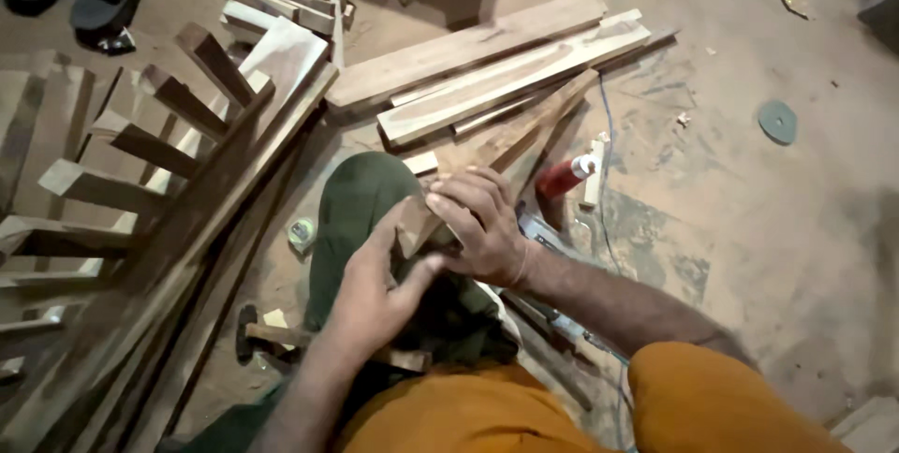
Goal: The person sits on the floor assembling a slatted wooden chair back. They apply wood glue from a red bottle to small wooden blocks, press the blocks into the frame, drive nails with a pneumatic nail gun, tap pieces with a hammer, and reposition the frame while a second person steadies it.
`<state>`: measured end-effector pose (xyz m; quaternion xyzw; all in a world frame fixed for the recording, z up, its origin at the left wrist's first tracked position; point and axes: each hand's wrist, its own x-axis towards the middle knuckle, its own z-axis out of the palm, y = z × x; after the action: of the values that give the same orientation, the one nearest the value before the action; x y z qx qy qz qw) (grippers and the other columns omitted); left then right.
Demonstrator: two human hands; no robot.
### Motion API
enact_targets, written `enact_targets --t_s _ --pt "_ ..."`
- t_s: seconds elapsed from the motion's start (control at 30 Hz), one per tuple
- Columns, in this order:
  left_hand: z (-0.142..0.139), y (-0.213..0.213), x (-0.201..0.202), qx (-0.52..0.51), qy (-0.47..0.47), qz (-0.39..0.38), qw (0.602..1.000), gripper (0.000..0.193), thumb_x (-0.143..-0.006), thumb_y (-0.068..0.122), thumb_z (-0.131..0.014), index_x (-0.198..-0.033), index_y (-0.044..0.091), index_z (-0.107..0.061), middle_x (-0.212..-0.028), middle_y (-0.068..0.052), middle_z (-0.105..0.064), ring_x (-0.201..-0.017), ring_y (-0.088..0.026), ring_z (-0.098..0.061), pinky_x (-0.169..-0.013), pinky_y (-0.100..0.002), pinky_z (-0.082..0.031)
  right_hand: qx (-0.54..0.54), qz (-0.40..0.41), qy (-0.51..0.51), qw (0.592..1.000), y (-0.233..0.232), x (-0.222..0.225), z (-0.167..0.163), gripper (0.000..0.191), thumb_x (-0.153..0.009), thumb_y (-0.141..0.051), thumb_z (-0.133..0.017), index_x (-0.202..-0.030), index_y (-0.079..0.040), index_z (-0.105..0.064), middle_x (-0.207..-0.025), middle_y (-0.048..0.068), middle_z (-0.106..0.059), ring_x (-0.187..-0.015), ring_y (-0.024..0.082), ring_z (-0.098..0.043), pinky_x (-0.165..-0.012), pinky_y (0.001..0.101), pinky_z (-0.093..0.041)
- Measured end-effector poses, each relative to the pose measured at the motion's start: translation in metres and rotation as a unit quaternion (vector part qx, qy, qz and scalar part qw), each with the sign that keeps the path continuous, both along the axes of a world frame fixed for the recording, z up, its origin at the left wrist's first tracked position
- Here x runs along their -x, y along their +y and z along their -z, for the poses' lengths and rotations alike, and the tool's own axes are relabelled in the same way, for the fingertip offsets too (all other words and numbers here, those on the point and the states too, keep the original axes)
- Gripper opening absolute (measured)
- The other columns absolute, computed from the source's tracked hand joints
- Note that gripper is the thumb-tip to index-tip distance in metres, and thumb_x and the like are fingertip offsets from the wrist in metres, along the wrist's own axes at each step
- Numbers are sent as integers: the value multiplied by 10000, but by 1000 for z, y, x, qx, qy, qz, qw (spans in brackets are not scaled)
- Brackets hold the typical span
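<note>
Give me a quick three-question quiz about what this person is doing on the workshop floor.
1. True or false: both hands grip the same small wooden piece.
2. Which thing lies just right of the right hand? A) red bottle with a white cap B) saw C) paint tin
3. Fill in: the hammer lies on the floor beside the ____ hand.

Key: 1 true. 2 A, the red bottle. 3 left.
</note>
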<state>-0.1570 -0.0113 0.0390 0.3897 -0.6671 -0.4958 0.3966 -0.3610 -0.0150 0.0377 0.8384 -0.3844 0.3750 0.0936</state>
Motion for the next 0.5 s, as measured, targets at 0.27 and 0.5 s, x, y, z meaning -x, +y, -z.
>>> enact_targets --t_s 0.27,0.5 --pt "14 16 2 40 -47 15 998 598 -831 -36 -677 -1414 17 -556 -1381 -223 -641 -1284 -362 -631 -1032 -391 -520 -249 220 -432 839 30 93 78 628 -1029 -514 -618 -1427 -47 -486 -1295 104 -550 -1218 263 -572 -1090 439 -486" --pt "30 45 0 67 -89 73 991 590 -792 -56 -670 -1369 48 -605 -1434 -203 -615 -1272 -375 -633 -1026 -412 -538 -443 116 -788 412 -25 163 185 811 -947 -649 -533 -1372 41 -520 -1188 251 -682 -1101 399 -669 -1000 513 -551"
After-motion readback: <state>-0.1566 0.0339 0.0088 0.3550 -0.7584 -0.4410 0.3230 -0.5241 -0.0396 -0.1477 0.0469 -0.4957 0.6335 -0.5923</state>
